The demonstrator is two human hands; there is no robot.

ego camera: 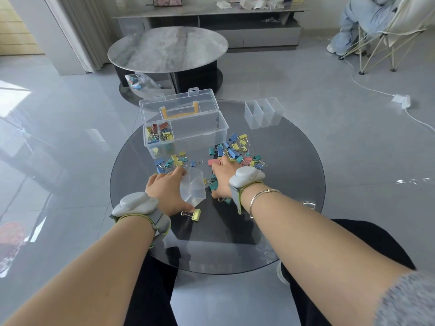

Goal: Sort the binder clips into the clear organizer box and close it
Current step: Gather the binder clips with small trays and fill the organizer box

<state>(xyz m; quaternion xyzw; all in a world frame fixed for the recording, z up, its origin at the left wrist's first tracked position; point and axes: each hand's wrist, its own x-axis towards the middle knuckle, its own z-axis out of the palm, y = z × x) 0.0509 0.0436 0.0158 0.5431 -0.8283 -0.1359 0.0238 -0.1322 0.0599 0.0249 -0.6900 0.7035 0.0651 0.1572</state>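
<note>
Her left hand [164, 196] holds a little clear cup [193, 187]. Her right hand [222, 178] lies flat on the binder clips [236, 151], fingers spread.

No text, label, brand, number or sign can be read, nothing legible on any surface shown

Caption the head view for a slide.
Left hand holds a small clear plastic bin while right hand gathers colourful binder clips beside the open clear organizer box.
</note>
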